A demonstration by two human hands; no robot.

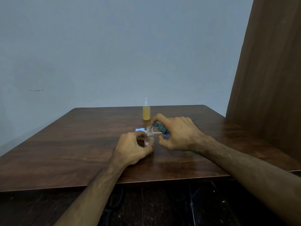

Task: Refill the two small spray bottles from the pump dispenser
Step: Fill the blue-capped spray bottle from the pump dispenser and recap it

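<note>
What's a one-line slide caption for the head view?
Left hand steadies an uncapped clear bottle while right hand aims the pump dispenser into it; amber spray bottle behind.

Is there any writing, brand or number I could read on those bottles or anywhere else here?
Small clear bottle, held by the left hand: a white label with a red border, too small and blurred to read.
Orange bottle: no text visible.
Pump dispenser in the right hand: no text visible.
</note>
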